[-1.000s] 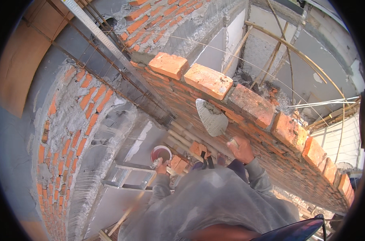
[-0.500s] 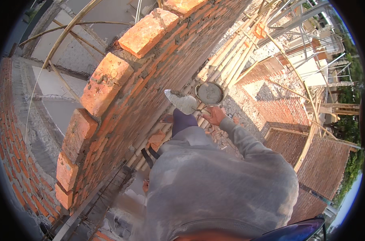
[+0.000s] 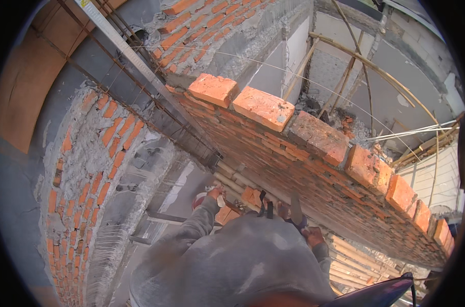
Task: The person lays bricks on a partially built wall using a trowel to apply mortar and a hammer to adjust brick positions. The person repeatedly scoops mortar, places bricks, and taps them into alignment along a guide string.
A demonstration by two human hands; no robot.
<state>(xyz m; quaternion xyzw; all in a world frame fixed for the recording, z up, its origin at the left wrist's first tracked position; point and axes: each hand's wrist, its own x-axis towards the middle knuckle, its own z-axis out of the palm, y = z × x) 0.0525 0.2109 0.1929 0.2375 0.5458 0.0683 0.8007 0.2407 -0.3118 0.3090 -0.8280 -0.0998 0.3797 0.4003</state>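
Observation:
My right hand is closed around a trowel, low beside the brick wall. The trowel's grey blade shows nearly edge-on, pointing up toward the wall. To the left, my left hand reaches out low with its fingers curled. A small pale piece shows at those fingers, next to a rounded red-and-white thing; what exactly the hand grips is too small to tell. In front of me runs the brick wall, topped by a row of separate orange bricks with mortar between them.
A thin string stretches above the top bricks. Rusty steel bars and a long pale metal beam stand at the upper left. Loose bricks lie by my feet, and bamboo poles lie lower right. Another brick wall rises at left.
My view has swung left along the wall. My left hand has gone from beside my body out to the left. The trowel, earlier flat by a round mortar pan, now shows edge-on near the wall.

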